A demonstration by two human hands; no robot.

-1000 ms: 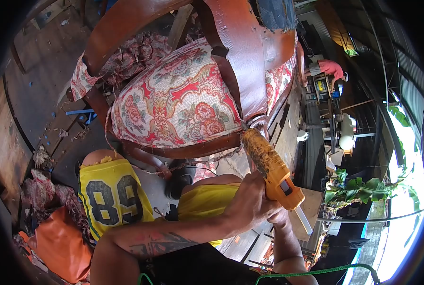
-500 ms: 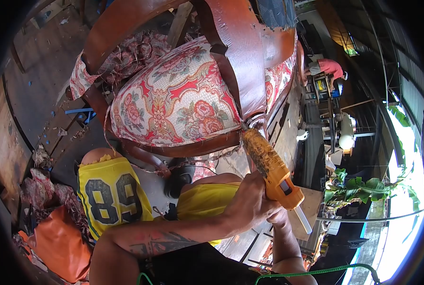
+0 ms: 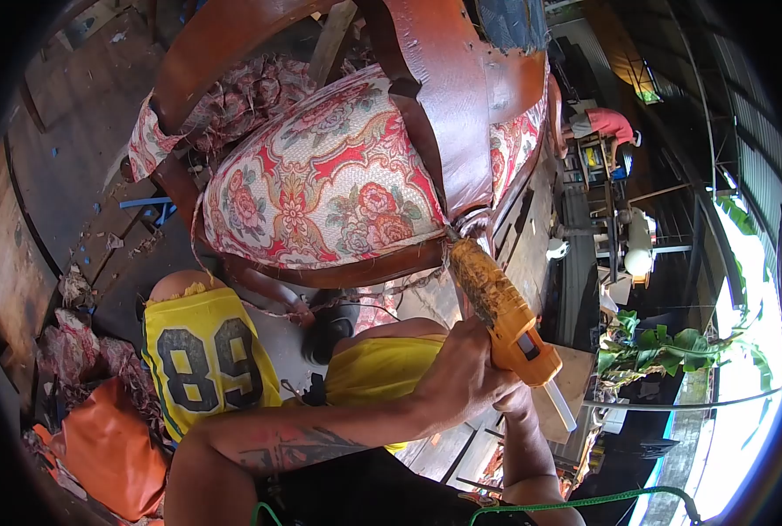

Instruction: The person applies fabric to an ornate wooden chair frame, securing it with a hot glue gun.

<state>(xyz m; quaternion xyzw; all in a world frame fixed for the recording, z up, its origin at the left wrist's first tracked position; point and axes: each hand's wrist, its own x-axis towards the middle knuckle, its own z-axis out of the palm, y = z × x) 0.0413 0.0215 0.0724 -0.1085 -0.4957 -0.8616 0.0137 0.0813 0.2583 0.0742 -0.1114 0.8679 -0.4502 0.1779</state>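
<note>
Plank floor (image 3: pixel 67 131) beneath you carries fabric scraps and an orange sack (image 3: pixel 110 456); what the sack holds cannot be told. You grip the glue gun (image 3: pixel 496 307) in the left hand (image 3: pixel 461 377), fingers wrapped tight round the handle. The right hand (image 3: pixel 518 405) sits under it, mostly hidden, so I cannot tell how its fingers lie. The gun's nozzle touches the seam where the floral cushion (image 3: pixel 321 193) meets the wood frame (image 3: pixel 444 96). Judgement: hold the nozzle in the seam, lay a thin, even bead, and steady the barrel so glue stays off the fabric face. Another person (image 3: pixel 606 127) works well apart, behind.
</note>
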